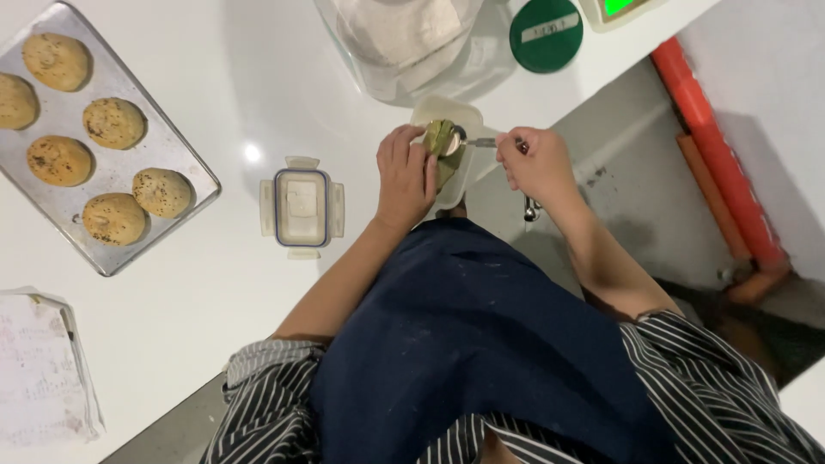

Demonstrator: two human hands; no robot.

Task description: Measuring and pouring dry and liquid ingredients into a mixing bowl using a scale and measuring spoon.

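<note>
A green lump of dough or filling [443, 137] is sitting in the person's left hand [406, 176], whose fingers are curling around it and pressing it from the side, over a small white container [468, 116] at the edge of the white counter [215, 283]. Just to the right of that grip, the right hand [534, 159] is pinching the handle of a metal spoon [473, 142] between thumb and fingertips, the bowl of the spoon touching the top of the green lump. Whether the spoon is carrying anything cannot be told.

To the left of the holding hand, a clip-lid box with a blue seal [302, 207] is lying on the counter, near but apart from the fingers. Beyond the hands, a clear plastic tub holding pale flour or dough [400, 43] is standing beside a round green lid [546, 34]. Well off to the left, a metal baking tray [129, 172] is carrying six browned, speckled buns [113, 123]. A sheet of paper in a plastic sleeve [39, 369] is lying at the near left corner. The person is wearing a dark apron [464, 335] over a striped shirt [722, 387].
</note>
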